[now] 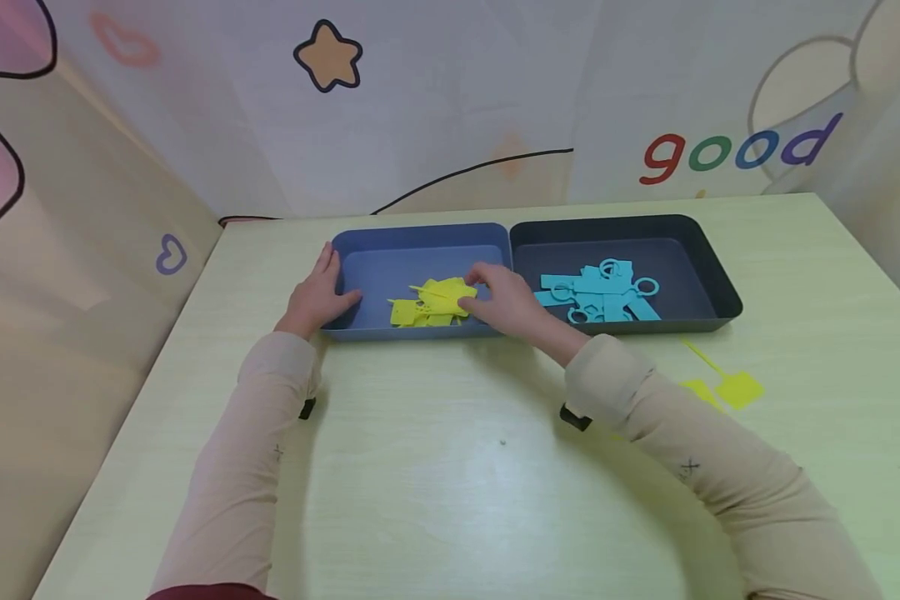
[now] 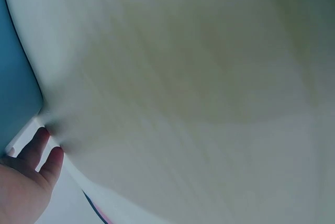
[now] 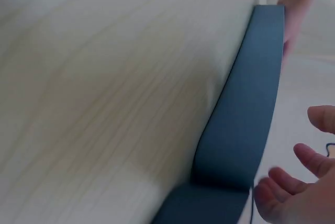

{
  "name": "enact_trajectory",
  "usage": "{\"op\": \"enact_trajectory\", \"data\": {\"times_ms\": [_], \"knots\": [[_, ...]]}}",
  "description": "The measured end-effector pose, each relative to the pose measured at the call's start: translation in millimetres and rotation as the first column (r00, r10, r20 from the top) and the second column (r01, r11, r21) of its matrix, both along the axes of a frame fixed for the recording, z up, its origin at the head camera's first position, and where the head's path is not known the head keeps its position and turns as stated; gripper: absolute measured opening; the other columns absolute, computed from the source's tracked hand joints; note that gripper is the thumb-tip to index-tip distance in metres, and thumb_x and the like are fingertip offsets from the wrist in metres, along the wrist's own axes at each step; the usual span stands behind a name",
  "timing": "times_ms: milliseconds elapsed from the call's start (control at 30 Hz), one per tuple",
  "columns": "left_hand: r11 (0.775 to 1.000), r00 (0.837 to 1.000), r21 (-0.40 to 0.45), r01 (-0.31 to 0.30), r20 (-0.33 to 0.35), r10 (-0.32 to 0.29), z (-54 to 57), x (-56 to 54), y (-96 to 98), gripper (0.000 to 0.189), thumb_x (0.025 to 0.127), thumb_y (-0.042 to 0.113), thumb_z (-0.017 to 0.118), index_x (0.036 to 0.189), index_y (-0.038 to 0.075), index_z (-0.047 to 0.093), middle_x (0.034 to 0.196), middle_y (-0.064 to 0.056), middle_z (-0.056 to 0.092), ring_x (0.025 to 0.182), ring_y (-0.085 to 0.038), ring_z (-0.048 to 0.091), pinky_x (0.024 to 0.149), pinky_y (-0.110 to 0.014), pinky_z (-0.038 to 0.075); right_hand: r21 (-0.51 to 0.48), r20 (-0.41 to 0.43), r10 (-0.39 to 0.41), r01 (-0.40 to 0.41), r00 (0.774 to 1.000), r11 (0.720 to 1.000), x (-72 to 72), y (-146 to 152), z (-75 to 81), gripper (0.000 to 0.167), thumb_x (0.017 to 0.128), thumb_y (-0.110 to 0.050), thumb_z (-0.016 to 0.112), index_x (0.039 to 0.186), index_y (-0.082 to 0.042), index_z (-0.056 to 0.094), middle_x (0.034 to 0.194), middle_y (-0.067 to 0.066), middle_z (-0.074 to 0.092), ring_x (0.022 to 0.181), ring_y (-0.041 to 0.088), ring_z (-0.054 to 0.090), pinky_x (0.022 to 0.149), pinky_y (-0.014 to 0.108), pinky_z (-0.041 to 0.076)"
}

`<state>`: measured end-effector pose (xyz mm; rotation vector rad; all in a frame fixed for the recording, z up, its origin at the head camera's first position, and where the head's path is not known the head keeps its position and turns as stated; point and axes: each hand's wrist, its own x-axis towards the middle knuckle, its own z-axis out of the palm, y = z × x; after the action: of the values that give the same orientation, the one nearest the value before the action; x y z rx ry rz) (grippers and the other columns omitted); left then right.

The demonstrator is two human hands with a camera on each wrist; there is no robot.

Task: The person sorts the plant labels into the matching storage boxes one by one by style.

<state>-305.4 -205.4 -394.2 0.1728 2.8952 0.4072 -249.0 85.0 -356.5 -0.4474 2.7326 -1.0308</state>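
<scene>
My left hand lies at the left end of a blue tray, its straight fingers along the outer side and its thumb over the rim. In the left wrist view, two extended fingers show beside the tray corner. Yellow flat plastic pieces lie in a pile in the blue tray. Over the right edge of this pile is my right hand, thumb and forefinger at the pieces. The right wrist view shows its fingers spread and loosely bent beyond the tray wall, with no piece visible between them.
A dark tray abuts the blue one on the right and holds turquoise flat pieces. More yellow pieces lie on the table near the right forearm. A printed curtain hangs behind the table.
</scene>
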Motion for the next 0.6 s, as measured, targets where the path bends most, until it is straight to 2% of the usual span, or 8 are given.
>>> {"op": "enact_trajectory", "data": {"times_ms": [100,233,300,400,600], "knots": [[1.000,1.000,-0.002,-0.001,0.004,0.001,-1.1,-0.1,-0.3,0.081,0.088,0.039,0.044,0.141,-0.001,-0.003,0.148,-0.012,-0.014,0.136,-0.032,0.009,0.104,-0.048,0.023,0.135,-0.136,0.102,-0.084,0.985,0.987,15.9,20,4.7,0.049,0.085,-0.031,0.056,0.126,-0.007,0.045,0.136,0.015,0.037,0.128,0.031,0.029,0.102,0.047,0.028],[1.000,1.000,-0.003,0.000,0.008,0.000,-2.0,0.5,-1.0,0.081,0.088,0.039,0.044,0.141,-0.001,-0.003,0.148,-0.012,-0.015,0.136,-0.032,0.008,0.104,-0.048,0.023,0.310,-0.205,0.202,-0.132,0.958,0.942,36.5,52,5.6,0.067,0.083,-0.040,0.057,0.137,-0.009,0.032,0.147,0.017,0.013,0.137,0.032,0.005,0.105,0.054,0.017],[1.000,1.000,-0.006,0.001,0.007,-0.001,-1.9,0.8,-1.2,0.081,0.088,0.039,0.044,0.141,-0.001,-0.003,0.148,-0.012,-0.015,0.136,-0.032,0.007,0.104,-0.049,0.023,0.369,-0.209,0.242,-0.153,0.947,0.917,45.7,70,4.4,0.073,0.083,-0.043,0.056,0.140,-0.008,0.026,0.149,0.017,0.006,0.137,0.032,-0.001,0.104,0.056,0.015],[1.000,1.000,-0.008,0.000,0.006,0.000,-0.8,1.5,-0.7,0.082,0.088,0.039,0.044,0.141,-0.001,-0.003,0.148,-0.013,-0.014,0.136,-0.032,0.007,0.104,-0.049,0.024,0.427,-0.200,0.282,-0.176,0.938,0.887,58.3,96,0.6,0.078,0.082,-0.046,0.055,0.141,-0.008,0.022,0.149,0.016,0.002,0.137,0.032,-0.003,0.104,0.057,0.014],[1.000,1.000,-0.015,0.005,0.009,-0.005,0.3,1.9,0.3,0.082,0.088,0.039,0.044,0.140,-0.002,-0.003,0.148,-0.013,-0.015,0.136,-0.033,0.008,0.103,-0.049,0.025,0.501,-0.147,0.311,-0.201,0.939,0.842,82.5,144,-8.2,0.082,0.081,-0.052,0.054,0.141,-0.009,0.020,0.149,0.016,0.006,0.136,0.034,0.001,0.102,0.059,0.015]]}}
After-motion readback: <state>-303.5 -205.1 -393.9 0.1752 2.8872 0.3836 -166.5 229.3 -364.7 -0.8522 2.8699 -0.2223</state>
